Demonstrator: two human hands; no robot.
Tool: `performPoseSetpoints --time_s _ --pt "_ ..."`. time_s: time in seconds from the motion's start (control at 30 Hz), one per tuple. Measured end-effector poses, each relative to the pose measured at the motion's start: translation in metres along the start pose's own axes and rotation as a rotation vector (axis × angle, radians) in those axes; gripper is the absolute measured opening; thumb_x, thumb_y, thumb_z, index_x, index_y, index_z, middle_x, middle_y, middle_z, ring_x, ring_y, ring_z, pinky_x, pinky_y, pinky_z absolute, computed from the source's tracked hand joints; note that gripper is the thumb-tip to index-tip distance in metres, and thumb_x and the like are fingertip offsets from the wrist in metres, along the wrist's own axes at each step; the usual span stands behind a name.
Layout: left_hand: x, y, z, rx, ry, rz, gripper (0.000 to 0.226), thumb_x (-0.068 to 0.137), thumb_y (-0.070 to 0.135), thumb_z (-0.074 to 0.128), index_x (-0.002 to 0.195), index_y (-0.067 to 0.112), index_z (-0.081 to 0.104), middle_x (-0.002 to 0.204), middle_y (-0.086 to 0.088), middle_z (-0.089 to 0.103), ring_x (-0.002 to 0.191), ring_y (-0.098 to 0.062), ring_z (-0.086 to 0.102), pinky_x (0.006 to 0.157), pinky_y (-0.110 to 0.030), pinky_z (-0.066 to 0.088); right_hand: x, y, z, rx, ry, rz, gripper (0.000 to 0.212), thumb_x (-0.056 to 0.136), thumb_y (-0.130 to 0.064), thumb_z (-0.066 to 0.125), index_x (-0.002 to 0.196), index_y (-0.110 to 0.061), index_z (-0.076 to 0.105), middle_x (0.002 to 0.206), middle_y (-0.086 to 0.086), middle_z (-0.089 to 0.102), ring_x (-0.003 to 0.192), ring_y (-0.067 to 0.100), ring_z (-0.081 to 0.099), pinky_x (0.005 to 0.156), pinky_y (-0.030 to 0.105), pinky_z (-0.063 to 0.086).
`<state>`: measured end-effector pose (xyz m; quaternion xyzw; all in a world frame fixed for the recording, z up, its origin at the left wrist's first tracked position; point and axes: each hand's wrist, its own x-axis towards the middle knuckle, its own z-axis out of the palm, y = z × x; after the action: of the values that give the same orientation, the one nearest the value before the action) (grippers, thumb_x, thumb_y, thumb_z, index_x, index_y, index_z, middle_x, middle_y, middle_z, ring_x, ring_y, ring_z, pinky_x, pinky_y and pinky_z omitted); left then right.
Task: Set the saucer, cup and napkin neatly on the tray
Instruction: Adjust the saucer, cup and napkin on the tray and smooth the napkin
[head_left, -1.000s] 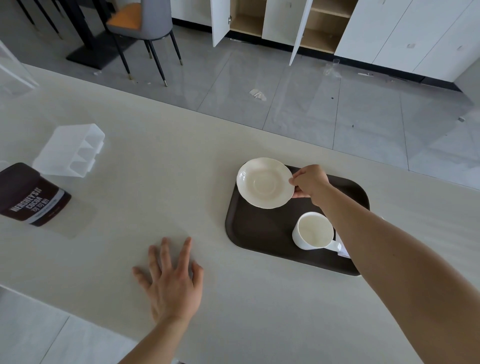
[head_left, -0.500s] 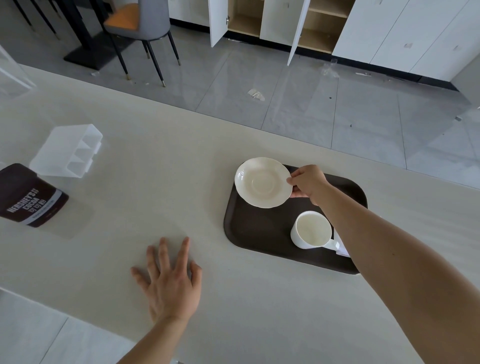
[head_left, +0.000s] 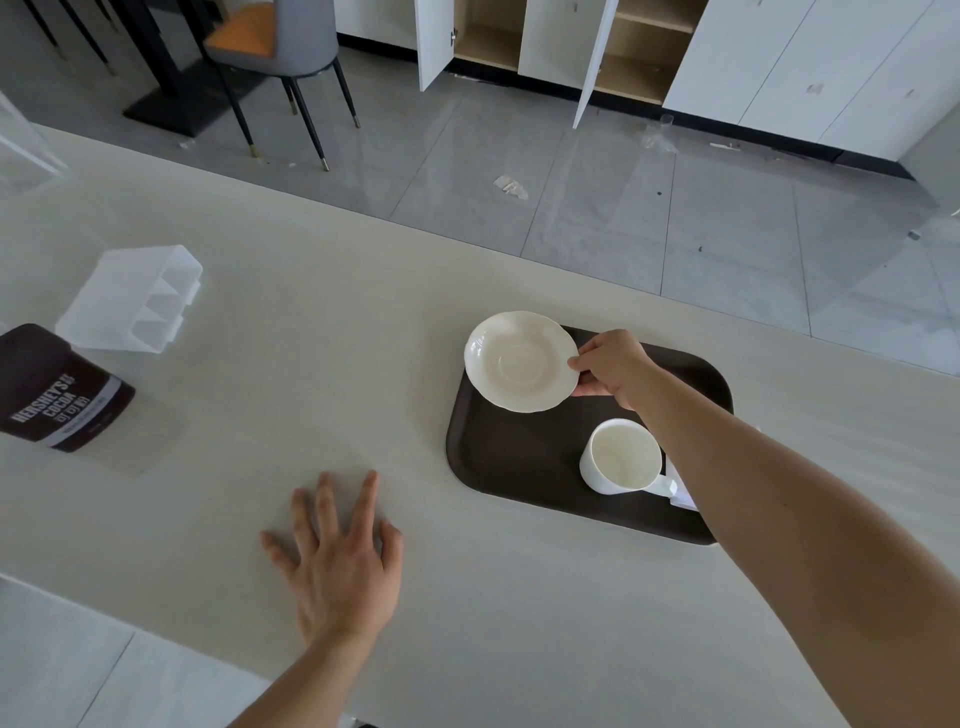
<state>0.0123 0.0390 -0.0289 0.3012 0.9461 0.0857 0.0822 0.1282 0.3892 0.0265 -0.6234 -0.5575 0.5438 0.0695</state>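
1. Pale counter (head_left: 467, 291) carries a dark tray (head_left: 519, 467).
2. My right hand (head_left: 613, 366) pinches the saucer (head_left: 519, 361) rim over the tray's 11 o'clock corner.
3. Cup (head_left: 621, 457) stands at 5 o'clock; the napkin (head_left: 680, 491) is mostly hidden.
4. My left hand (head_left: 337, 561) lies flat, fingers spread.

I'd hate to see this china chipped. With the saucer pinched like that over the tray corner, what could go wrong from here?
The right hand has only an edge grip on the saucer, which overhangs the tray rim; set down there, it could tip onto the table. The forearm crosses right beside the cup, so drawing back could knock it. The napkin is mostly hidden under that arm and might get dragged.
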Motion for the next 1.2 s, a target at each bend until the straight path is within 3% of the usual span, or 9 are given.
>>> performPoseSetpoints --time_s 0.17,0.3,0.4,0.53,0.7,0.87,0.93,1.03,1.2 --pt "0.0 -0.001 0.001 -0.004 -0.009 0.002 0.06 0.084 0.046 0.034 0.143 0.039 0.045 0.156 -0.012 0.034 0.148 -0.037 0.02 0.114 -0.07 0.009 -0.004 -0.001 -0.001 0.026 -0.015 0.005 0.007 0.09 0.002 0.068 0.093 -0.002 0.062 0.103 0.022 0.069 0.08 0.037 0.075 0.07 0.043 0.064" --pt "0.001 -0.002 0.003 0.009 -0.013 0.007 0.061 0.084 0.047 0.031 0.143 0.039 0.043 0.156 -0.011 0.035 0.147 -0.037 0.021 0.113 -0.07 0.009 -0.011 0.001 -0.01 -0.04 -0.035 -0.009 0.019 0.089 -0.014 0.072 0.101 -0.001 0.066 0.089 0.018 0.076 0.071 0.031 0.077 0.076 0.042 0.064" --pt "0.001 -0.003 0.004 0.021 -0.017 0.006 0.066 0.084 0.048 0.029 0.146 0.029 0.041 0.156 -0.011 0.035 0.147 -0.037 0.022 0.113 -0.07 0.01 -0.023 0.007 -0.03 -0.047 0.03 -0.06 0.011 0.09 -0.016 0.07 0.087 -0.006 0.07 0.085 0.016 0.076 0.06 0.021 0.075 0.07 0.035 0.065" --pt "0.001 -0.002 0.004 0.026 -0.021 0.008 0.069 0.084 0.048 0.028 0.148 0.024 0.04 0.157 -0.011 0.035 0.147 -0.037 0.021 0.113 -0.071 0.008 -0.058 0.035 -0.07 0.005 0.188 -0.222 0.016 0.087 -0.011 0.063 0.076 -0.017 0.074 0.074 0.007 0.077 0.066 0.025 0.076 0.077 0.038 0.063" --pt "0.0 -0.001 0.002 0.02 -0.032 -0.001 0.069 0.084 0.047 0.03 0.148 0.023 0.04 0.158 -0.012 0.032 0.147 -0.037 0.019 0.114 -0.069 0.006 -0.116 0.086 -0.096 -0.24 0.266 -0.282 0.028 0.086 -0.004 0.058 0.084 -0.026 0.075 0.072 -0.003 0.077 0.063 0.014 0.073 0.065 0.027 0.052" --pt "-0.002 0.003 -0.002 0.017 -0.034 -0.008 0.07 0.083 0.047 0.028 0.148 0.023 0.039 0.158 -0.012 0.031 0.148 -0.037 0.018 0.114 -0.069 0.007 -0.14 0.112 -0.094 -0.435 0.122 -0.239 0.031 0.089 -0.005 0.06 0.111 -0.023 0.072 0.093 -0.001 0.071 0.081 0.02 0.066 0.069 0.026 0.049" --pt "-0.003 0.004 -0.004 0.013 -0.044 -0.014 0.07 0.083 0.047 0.028 0.149 0.024 0.038 0.159 -0.012 0.029 0.148 -0.036 0.017 0.114 -0.069 0.007 -0.143 0.118 -0.088 -0.489 0.167 -0.284 0.026 0.088 -0.01 0.064 0.11 -0.022 0.072 0.093 0.0 0.07 0.083 0.019 0.065 0.065 0.023 0.045" --pt "-0.004 0.004 -0.005 0.01 -0.054 -0.017 0.07 0.084 0.046 0.027 0.15 0.024 0.036 0.16 -0.011 0.028 0.149 -0.036 0.015 0.114 -0.068 0.006 -0.144 0.122 -0.077 -0.571 0.208 -0.378 0.023 0.088 -0.02 0.072 0.111 -0.02 0.073 0.102 -0.001 0.071 0.086 0.017 0.065 0.072 0.025 0.045" --pt "-0.004 0.003 -0.004 -0.002 -0.035 -0.009 0.069 0.083 0.045 0.03 0.148 0.023 0.039 0.158 -0.013 0.03 0.148 -0.037 0.016 0.114 -0.069 0.007 -0.138 0.123 -0.064 -0.617 0.241 -0.45 0.015 0.09 -0.025 0.071 0.1 -0.016 0.078 0.084 0.0 0.068 0.07 0.021 0.063 0.064 0.024 0.04"
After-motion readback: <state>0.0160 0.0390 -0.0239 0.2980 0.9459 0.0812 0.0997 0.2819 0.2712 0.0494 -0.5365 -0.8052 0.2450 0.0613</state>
